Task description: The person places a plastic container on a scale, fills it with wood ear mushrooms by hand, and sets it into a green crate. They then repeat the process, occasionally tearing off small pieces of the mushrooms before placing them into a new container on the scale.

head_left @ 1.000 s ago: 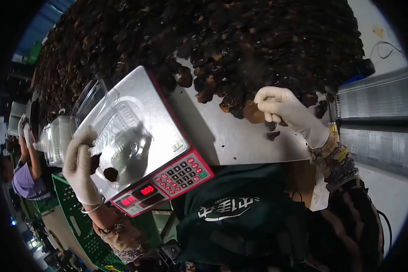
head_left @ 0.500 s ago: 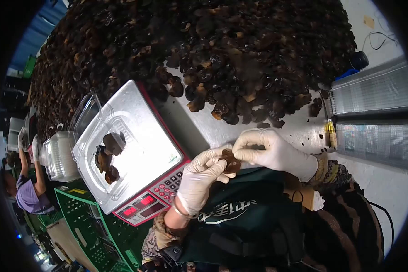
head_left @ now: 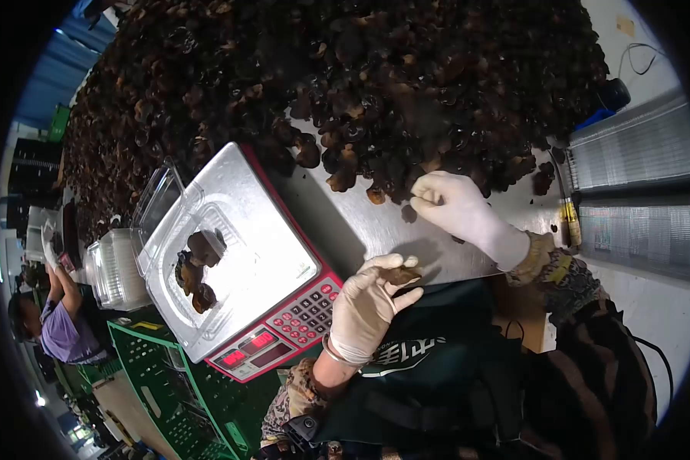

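My left hand [head_left: 366,316], in a white glove, holds a small brown wood ear mushroom [head_left: 400,274] between its thumb and fingers, in front of the dark green apron [head_left: 437,337]. My gloved right hand [head_left: 461,208] is at the near edge of a large heap of wood ear mushrooms [head_left: 376,84]. Its fingers are curled into a pinch; what is between them, if anything, is hidden. A small dark piece [head_left: 409,213] lies on the metal table just beside its fingertips. Left of my hands, a clear plastic box [head_left: 169,284] with a few mushrooms [head_left: 204,249] rests on a scale [head_left: 276,253].
Stacked clear containers [head_left: 115,268] stand beyond the scale, and more stacked clear plastic [head_left: 636,161] is at the right. A yellow-handled tool [head_left: 570,218] lies near it. Green crates [head_left: 161,368] stand at lower left. A person in purple [head_left: 69,330] works at far left.
My right hand has left the mushroom both hands were on and moved away to the heap's edge. The left hand keeps the mushroom, its fingers now spread more. The view has shifted slightly.
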`<state>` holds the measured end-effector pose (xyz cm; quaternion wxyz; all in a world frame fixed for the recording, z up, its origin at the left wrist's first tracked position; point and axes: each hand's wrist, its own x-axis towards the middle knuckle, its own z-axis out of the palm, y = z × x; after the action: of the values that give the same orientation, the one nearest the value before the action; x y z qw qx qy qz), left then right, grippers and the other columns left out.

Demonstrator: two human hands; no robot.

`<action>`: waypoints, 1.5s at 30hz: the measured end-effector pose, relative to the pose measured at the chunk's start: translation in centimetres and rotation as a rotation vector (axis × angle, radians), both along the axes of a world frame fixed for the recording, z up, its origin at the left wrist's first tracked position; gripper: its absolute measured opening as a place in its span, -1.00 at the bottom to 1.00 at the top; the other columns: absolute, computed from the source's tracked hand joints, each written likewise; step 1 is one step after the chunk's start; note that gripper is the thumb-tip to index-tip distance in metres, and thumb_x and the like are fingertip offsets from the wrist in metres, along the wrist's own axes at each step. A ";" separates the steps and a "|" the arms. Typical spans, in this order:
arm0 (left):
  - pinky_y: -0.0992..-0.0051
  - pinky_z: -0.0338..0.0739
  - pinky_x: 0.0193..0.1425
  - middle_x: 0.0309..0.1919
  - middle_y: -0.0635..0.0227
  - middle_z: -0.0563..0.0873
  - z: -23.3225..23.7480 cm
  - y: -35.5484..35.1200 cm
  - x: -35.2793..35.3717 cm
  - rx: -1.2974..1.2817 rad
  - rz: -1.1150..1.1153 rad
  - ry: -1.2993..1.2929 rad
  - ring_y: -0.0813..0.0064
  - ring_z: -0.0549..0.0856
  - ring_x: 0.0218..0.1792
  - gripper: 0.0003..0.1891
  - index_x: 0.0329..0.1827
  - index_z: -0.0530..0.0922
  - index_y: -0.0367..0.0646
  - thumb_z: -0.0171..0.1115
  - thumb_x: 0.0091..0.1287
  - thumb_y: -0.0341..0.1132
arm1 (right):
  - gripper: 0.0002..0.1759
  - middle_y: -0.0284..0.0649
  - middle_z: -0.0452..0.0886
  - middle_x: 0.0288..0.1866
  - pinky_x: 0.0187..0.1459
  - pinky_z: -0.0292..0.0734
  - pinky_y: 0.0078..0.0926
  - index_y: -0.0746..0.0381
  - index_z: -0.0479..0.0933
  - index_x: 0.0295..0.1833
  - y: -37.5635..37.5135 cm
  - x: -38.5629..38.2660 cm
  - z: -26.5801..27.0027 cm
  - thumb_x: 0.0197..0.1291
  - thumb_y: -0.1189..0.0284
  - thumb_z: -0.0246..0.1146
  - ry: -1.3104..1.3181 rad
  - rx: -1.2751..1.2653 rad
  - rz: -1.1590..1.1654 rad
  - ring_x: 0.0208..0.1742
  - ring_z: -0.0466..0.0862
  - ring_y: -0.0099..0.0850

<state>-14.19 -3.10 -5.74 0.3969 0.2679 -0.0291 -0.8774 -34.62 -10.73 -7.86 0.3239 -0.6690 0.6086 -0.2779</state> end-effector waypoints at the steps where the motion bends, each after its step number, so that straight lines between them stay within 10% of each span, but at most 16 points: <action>1: 0.29 0.59 0.07 0.06 0.10 0.58 -0.2 0.0 -0.1 0.037 -0.012 0.003 0.17 0.60 0.04 -0.53 0.22 0.39 -0.28 -0.09 0.47 -0.08 | -0.91 -0.29 0.51 -0.47 -0.39 0.44 -0.50 0.25 0.57 -0.32 0.4 -0.4 0.7 0.04 0.49 0.31 -0.043 0.002 0.045 -0.48 0.51 -0.49; 7: 0.44 0.64 -0.13 0.00 0.19 0.60 -1.5 -0.2 -0.9 0.187 -0.140 -0.028 0.31 0.61 -0.10 -0.38 0.32 0.30 -0.29 -0.19 0.48 0.10 | -0.86 -0.29 0.59 -0.39 -0.30 0.49 -0.50 0.26 0.61 -0.29 3.9 0.2 3.4 0.05 0.45 0.37 -0.227 0.086 0.466 -0.35 0.61 -0.42; 11: 0.53 0.58 -0.12 -0.18 0.32 0.67 -2.1 0.0 -0.7 0.132 -0.174 -0.128 0.43 0.68 -0.16 -0.63 0.08 0.53 -0.19 0.06 0.42 -0.10 | -0.82 -0.26 0.56 -0.32 -0.34 0.53 -0.48 0.20 0.63 -0.18 0.0 1.3 2.3 0.09 0.41 0.31 0.103 -0.089 0.184 -0.39 0.62 -0.38; 17: 0.47 0.57 -0.11 -0.20 0.29 0.68 -1.4 0.7 -1.0 0.131 -0.183 -0.113 0.39 0.68 -0.13 -0.67 -0.14 0.60 -0.21 0.09 0.40 -0.09 | -0.90 -0.19 0.48 -0.21 -0.43 0.58 -0.30 0.20 0.55 -0.28 -4.5 2.9 -1.2 0.07 0.45 0.22 0.441 -0.324 0.431 -0.32 0.63 -0.21; 21: 0.46 0.57 -0.10 -0.21 0.27 0.69 -1.5 0.9 -0.6 0.141 -0.137 -0.084 0.35 0.69 -0.15 -0.70 -0.19 0.62 -0.22 0.11 0.38 -0.13 | -0.95 -0.24 0.52 -0.36 -0.39 0.49 -0.40 0.17 0.58 -0.36 -2.6 -2.1 4.9 0.08 0.44 0.24 0.117 -0.205 0.588 -0.40 0.59 -0.29; 24: 0.46 0.55 -0.15 -0.24 0.21 0.63 -0.7 0.8 -0.9 0.181 -0.116 -0.127 0.28 0.61 -0.15 -0.75 -0.16 0.57 -0.25 0.12 0.35 -0.22 | -0.81 -0.17 0.56 -0.52 -0.37 0.50 -0.40 0.25 0.51 -0.45 0.9 -8.0 8.3 0.03 0.34 0.23 0.341 0.528 1.039 -0.45 0.61 -0.30; 31: 0.45 0.53 0.01 -0.07 0.25 0.66 -1.7 1.2 -0.5 0.123 -0.174 -0.090 0.36 0.65 -0.04 -0.71 0.03 0.55 -0.25 0.05 0.27 -0.40 | -0.85 -0.27 0.49 -0.27 -0.42 0.50 -0.36 0.24 0.51 -0.36 4.1 -5.4 5.2 0.07 0.38 0.25 0.377 -0.064 0.502 -0.40 0.59 -0.24; 35: 0.44 0.51 0.09 0.13 0.19 0.56 -0.7 0.8 -0.3 0.067 -0.262 -0.106 0.32 0.59 0.10 -0.49 0.28 0.39 -0.23 0.09 0.24 -0.28 | -0.87 -0.33 0.48 -0.22 -0.45 0.49 -0.42 0.17 0.49 -0.35 5.0 -4.9 3.7 0.15 0.36 0.23 0.530 -0.259 0.573 -0.38 0.60 -0.28; 42: 0.30 0.57 0.06 0.15 0.27 0.55 -3.3 0.9 -3.1 0.285 -0.262 0.117 0.32 0.60 0.09 -0.52 0.33 0.35 -0.06 -0.01 0.39 -0.09 | -0.67 -0.19 0.49 0.07 -0.13 0.58 -0.45 0.21 0.56 0.04 7.8 -0.9 5.2 0.14 0.40 0.32 -0.073 -0.195 0.605 -0.07 0.61 -0.28; 45: 0.33 0.62 -0.01 0.09 0.23 0.59 -3.6 1.2 -3.2 0.293 -0.198 0.069 0.28 0.62 0.07 -0.56 0.27 0.42 -0.08 0.02 0.38 -0.12 | -0.66 -0.18 0.51 0.09 -0.07 0.57 -0.50 0.25 0.53 0.12 7.0 -1.1 6.3 0.21 0.46 0.26 -0.479 0.221 0.513 -0.01 0.60 -0.35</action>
<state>-17.42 -1.94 -9.37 0.2662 0.2883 0.0867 -0.9157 -35.69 -3.72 -1.56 0.5866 -0.6767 0.3544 -0.2692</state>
